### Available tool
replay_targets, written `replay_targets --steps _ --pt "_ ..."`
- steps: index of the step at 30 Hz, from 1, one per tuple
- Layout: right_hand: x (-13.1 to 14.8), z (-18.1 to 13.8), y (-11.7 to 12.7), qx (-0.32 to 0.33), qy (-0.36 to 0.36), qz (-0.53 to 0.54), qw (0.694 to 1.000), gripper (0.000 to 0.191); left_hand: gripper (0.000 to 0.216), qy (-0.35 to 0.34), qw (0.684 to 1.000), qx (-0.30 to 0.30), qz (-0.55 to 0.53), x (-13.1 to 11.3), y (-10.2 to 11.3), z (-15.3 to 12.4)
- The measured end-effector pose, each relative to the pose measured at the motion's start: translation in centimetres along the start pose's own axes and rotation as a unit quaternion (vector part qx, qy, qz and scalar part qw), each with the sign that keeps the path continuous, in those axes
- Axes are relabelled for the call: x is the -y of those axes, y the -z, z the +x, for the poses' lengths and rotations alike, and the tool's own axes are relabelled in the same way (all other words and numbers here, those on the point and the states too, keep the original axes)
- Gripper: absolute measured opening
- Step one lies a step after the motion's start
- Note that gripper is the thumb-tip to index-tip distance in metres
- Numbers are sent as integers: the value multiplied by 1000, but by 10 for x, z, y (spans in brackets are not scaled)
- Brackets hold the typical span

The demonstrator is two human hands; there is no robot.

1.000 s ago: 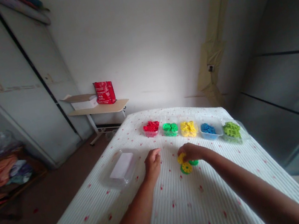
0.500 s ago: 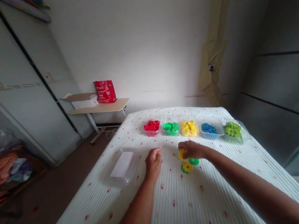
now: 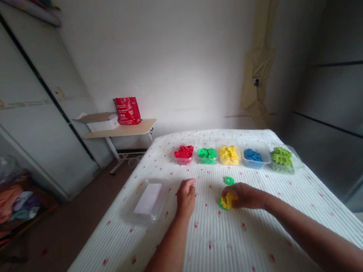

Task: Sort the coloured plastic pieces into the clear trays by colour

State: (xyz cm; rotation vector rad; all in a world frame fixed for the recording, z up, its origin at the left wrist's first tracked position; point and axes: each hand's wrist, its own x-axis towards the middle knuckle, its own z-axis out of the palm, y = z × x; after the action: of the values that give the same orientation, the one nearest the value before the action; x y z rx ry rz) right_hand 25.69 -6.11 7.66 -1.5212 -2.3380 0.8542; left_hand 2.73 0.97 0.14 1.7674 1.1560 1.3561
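My right hand [image 3: 245,195] pinches a yellow notched plastic disc [image 3: 227,201] at its edge. That disc is over a green notched disc [image 3: 221,205], whose rim shows at the left; the yellow disc lying there before is hidden or cannot be told apart. Just behind my fingers another green notched disc [image 3: 229,180] lies flat on the cloth. My left hand [image 3: 186,196] rests on the bedspread to the left, fingers loosely bent and thumb apart, with nothing visible in it.
Along the far side stand clear tubs of red [image 3: 184,152], green [image 3: 207,155], yellow [image 3: 229,155], blue [image 3: 253,155] and lime [image 3: 281,157] pieces. A clear tray [image 3: 128,212] holding a white block [image 3: 148,198] lies left on the striped bedspread [image 3: 221,250].
My right hand has moved toward me with the yellow disc, from beside the loose green disc to over the green-and-yellow pair. The loose green disc sits slightly farther back. My left hand stays put.
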Motion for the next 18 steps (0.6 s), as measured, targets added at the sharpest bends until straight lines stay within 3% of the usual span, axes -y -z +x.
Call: replay_targets --steps 10,18 --pt "5 -11 -11 -74 15 -92 993 29 26 -11 1000 -4 19 0 -1 0" --pt "10 -15 -11 -76 -5 -86 993 13 26 -14 1000 -5 16 -1 0 0"
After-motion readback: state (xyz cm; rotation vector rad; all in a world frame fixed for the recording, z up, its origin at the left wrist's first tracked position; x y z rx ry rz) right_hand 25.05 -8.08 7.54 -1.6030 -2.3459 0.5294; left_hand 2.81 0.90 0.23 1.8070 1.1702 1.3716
